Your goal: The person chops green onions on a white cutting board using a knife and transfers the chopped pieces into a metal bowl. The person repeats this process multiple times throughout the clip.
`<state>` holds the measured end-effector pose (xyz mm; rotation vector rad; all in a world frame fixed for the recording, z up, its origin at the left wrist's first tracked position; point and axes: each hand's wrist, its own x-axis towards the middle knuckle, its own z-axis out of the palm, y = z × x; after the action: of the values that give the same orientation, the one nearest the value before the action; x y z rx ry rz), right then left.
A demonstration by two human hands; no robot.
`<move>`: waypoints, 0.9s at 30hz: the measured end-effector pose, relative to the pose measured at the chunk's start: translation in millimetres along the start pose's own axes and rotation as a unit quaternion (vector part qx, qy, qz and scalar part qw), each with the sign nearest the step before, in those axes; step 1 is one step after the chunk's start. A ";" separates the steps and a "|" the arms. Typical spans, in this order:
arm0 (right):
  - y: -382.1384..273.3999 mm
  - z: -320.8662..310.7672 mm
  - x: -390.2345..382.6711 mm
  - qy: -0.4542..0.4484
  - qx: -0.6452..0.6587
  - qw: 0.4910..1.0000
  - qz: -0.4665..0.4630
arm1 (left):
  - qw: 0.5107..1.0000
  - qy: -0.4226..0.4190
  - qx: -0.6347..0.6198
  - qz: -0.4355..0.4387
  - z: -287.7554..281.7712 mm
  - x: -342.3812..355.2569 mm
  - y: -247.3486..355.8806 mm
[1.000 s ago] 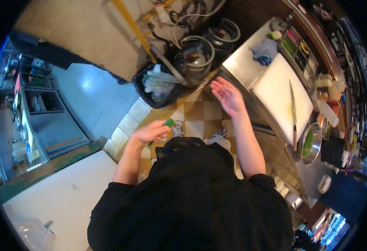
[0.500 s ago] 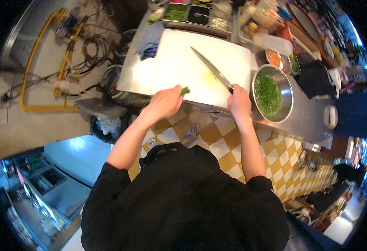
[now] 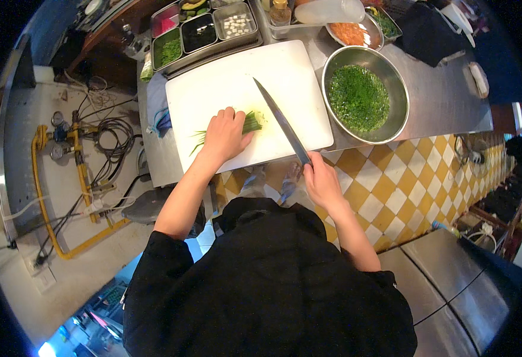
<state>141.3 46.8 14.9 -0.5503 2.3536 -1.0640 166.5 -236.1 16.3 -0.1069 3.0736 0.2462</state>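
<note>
Since half a second ago, both hands have come fully onto the work: the left hand point(image 3: 225, 135), which then carried a small green piece at the board's near edge, now lies flat over a bunch of green stalks point(image 3: 246, 123), and the right hand point(image 3: 322, 181) has closed on the handle of the knife point(image 3: 282, 122). Stalks lie on the white cutting board point(image 3: 237, 89), in its near half, long axis running roughly left to right across the board, thin tips trailing out to the left past the palm and the cut ends showing to the right of the fingertips. Left forearm reaches up from the lower edge, wrist straight, palm down; fingers are held close together and slightly curled, pressing the bunch against the board. Knife lies at a slant, its point far out toward the middle of the board and its handle at the near edge; the blade passes just to the right of the cut ends, and contact with them cannot be told. Right hand sits at the near edge of the board, fingers wrapped tight round the handle. To the right of the board stands a metal bowl point(image 3: 392, 119) holding chopped greens. Behind the board sit metal containers point(image 3: 204, 27) with various ingredients. Below is a yellow and white checked floor point(image 3: 416, 184).
</note>
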 end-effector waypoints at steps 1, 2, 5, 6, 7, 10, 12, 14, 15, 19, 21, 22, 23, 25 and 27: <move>-1.6 3.2 -3.6 0.011 -0.001 1.000 -0.002 | 1.000 0.008 -0.017 0.008 -0.3 0.3 -1.5; -5.7 4.2 -6.9 0.023 -0.001 1.000 -0.003 | 0.999 0.015 -0.035 0.016 -1.4 1.2 -2.6; -28.3 13.2 -12.4 0.057 -0.073 0.996 -0.001 | 0.992 0.060 -0.098 0.053 1.0 2.5 -11.1; -31.4 16.8 -12.4 0.063 -0.109 0.992 -0.006 | 0.988 0.082 -0.118 0.060 2.3 3.1 -12.5; -30.2 24.0 -13.9 0.054 -0.146 0.988 0.016 | 0.985 0.082 -0.135 0.063 3.5 4.2 -13.7; -30.5 42.9 -15.1 0.077 -0.145 0.986 0.019 | 0.978 0.091 -0.174 0.073 5.6 5.3 -17.5; -39.4 48.0 -15.8 0.055 -0.170 0.983 0.031 | 0.971 0.108 -0.194 0.090 9.6 8.5 -20.9; -44.5 54.8 -18.3 0.051 -0.186 0.981 0.024 | 0.965 0.113 -0.209 0.109 11.5 9.6 -22.9; -46.1 60.7 -20.8 0.058 -0.187 0.981 0.011 | 0.963 0.113 -0.215 0.120 12.1 9.7 -24.7; -44.9 74.4 -29.5 0.056 -0.169 0.984 0.014 | 0.957 0.135 -0.217 0.136 17.4 7.0 -30.0; -43.5 80.5 -32.3 0.062 -0.153 0.986 0.018 | 0.952 0.152 -0.222 0.147 20.6 7.7 -31.5; -45.8 83.1 -32.6 0.067 -0.150 0.986 0.020 | 0.950 0.154 -0.225 0.150 22.1 7.8 -31.4; -47.9 85.4 -34.0 0.072 -0.148 0.986 0.021 | 0.949 0.157 -0.227 0.154 23.7 7.8 -31.4; -51.1 86.3 -34.4 0.080 -0.143 0.986 0.025 | 0.947 0.165 -0.223 0.162 25.5 8.5 -32.5; -51.7 88.6 -35.3 0.090 -0.139 0.986 0.028 | 0.946 0.165 -0.225 0.165 26.9 9.5 -32.4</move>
<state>229.3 -16.6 13.7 -0.4993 2.6819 -0.7938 160.8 -264.3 -16.0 0.3912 3.2743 1.0457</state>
